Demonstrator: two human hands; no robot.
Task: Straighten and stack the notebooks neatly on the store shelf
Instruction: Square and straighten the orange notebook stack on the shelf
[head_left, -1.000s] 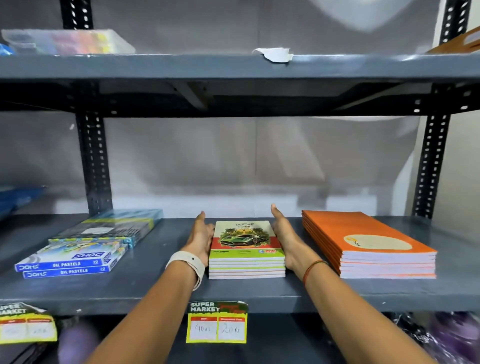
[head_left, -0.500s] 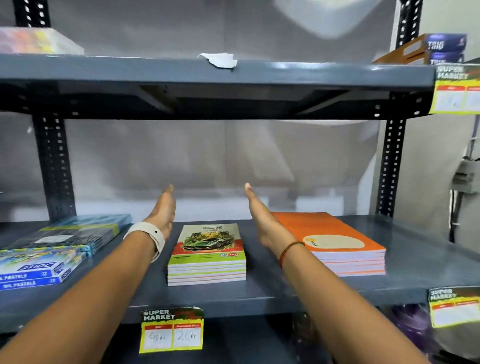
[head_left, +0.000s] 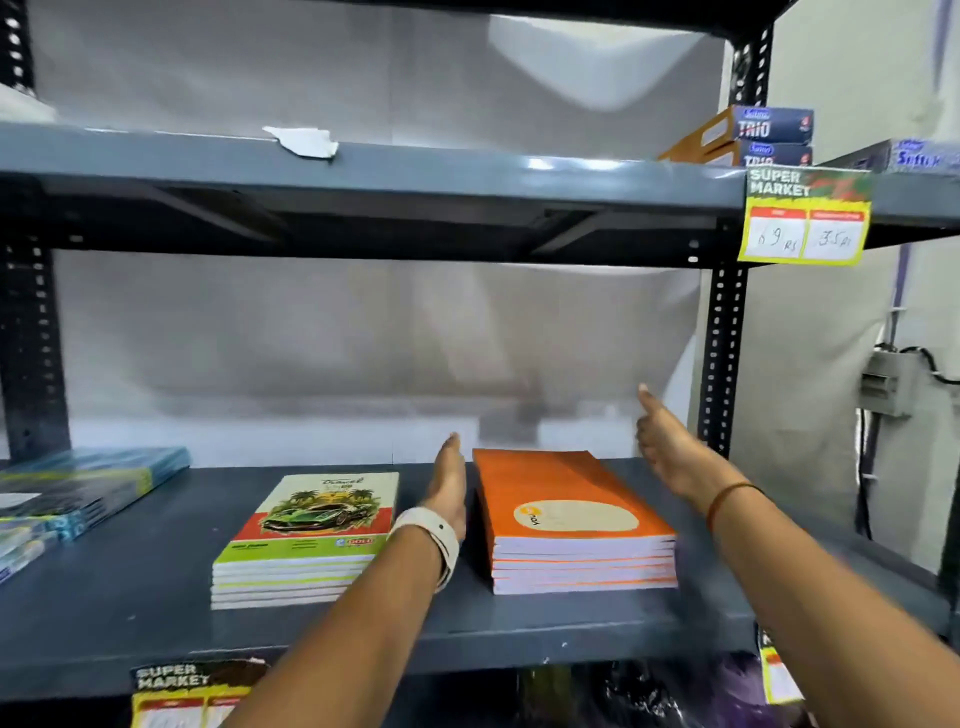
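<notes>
The car-cover notebook stack (head_left: 306, 540) sits squared near the middle of the grey shelf (head_left: 130, 597), apparently done; the orange notebook stack (head_left: 576, 525) to its right looks slightly fanned and still needs truing. Since 1 second ago, both flat, empty hands have left the car-cover stack: the left hand (head_left: 449, 486) now lies beside the orange stack's left edge, and the right hand (head_left: 670, 447) hovers off its far right corner.

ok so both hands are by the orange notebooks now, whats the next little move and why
Probably bring both palms in against the sides of the orange stack and square it. The left hand is open at its left edge, the right hand is open and raised off its right side, and neither looks to be gripping yet. The car-cover stack already looks even.
</notes>
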